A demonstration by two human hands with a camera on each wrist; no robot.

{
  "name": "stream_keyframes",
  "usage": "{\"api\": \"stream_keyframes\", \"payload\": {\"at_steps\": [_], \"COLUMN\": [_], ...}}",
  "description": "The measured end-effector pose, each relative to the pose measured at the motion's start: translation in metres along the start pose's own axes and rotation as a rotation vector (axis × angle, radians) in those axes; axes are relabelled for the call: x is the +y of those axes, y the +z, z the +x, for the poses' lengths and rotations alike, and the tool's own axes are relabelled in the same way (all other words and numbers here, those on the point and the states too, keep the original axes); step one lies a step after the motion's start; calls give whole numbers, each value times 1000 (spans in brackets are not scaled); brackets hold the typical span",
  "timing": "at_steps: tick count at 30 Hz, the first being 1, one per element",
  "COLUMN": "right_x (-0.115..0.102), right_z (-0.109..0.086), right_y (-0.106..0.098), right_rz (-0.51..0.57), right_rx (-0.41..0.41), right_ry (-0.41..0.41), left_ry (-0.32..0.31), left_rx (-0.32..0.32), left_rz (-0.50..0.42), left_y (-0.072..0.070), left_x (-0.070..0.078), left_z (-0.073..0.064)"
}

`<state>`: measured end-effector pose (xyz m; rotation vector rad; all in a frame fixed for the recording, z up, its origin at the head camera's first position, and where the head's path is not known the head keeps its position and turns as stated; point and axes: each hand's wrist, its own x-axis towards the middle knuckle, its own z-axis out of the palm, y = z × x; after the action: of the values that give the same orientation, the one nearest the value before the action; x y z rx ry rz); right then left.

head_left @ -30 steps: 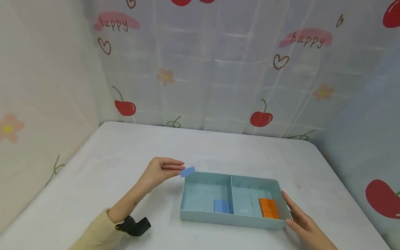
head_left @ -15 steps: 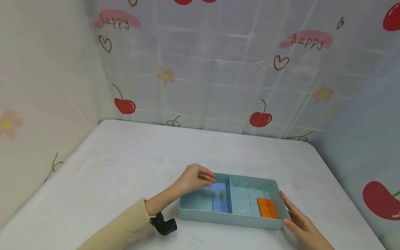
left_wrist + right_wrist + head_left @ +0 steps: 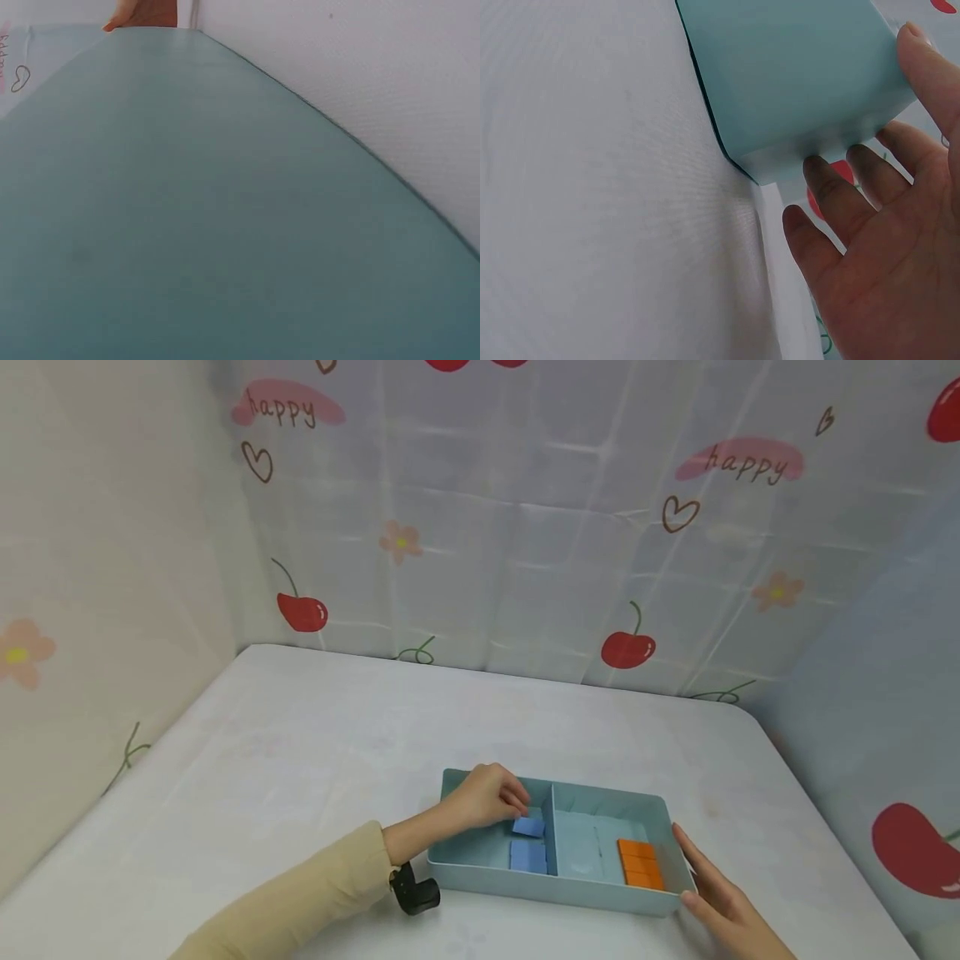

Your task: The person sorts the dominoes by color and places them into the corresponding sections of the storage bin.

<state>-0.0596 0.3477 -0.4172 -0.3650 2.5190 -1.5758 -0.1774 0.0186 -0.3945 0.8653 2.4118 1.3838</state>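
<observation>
A pale teal two-compartment box (image 3: 495, 881) lies on the table. My left hand (image 3: 491, 795) reaches into its left compartment and pinches a small blue block (image 3: 529, 827), tilted, at the fingertips. Just in front of it, more blue blocks (image 3: 528, 857) lie side by side against the divider (image 3: 550, 827). In the right compartment, several orange blocks (image 3: 641, 865) sit together near the right end. My right hand (image 3: 900, 225) rests at the box's right end, fairly straight fingers touching the end wall and the thumb at the front corner. The left wrist view shows mostly the box's wall (image 3: 225, 187).
A white cloth (image 3: 337, 718) covers the table under the box. Behind and at the sides hang curtains (image 3: 487, 527) printed with cherries, hearts and flowers. A black wrist camera (image 3: 415, 891) sits at the left cuff, in front of the box.
My left hand has moved right from the box's far left corner into the left compartment, lowering the blue block close to the others. My right hand stays at the right end.
</observation>
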Motion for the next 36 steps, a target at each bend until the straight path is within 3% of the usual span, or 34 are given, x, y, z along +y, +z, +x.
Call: {"api": "stream_keyframes", "payload": {"at_steps": [4,15,29,36], "right_x": [0,0,-1,0], "right_z": [-1,-1,0,0], "right_y": [-1,-2,0,1], "right_rz": [-11,4,-8,8], "right_rx": [4,-6,6,-6], "right_ry": [-50,-39,10,-22], "left_ry": [9,10,186,190], "left_rx": [-12,-85,-111,-146], "left_rz": [34,137,440,531], "left_y": [3,8,11,13], "left_x": [0,-1,7,11], "left_z": [2,2,-8,-13]}}
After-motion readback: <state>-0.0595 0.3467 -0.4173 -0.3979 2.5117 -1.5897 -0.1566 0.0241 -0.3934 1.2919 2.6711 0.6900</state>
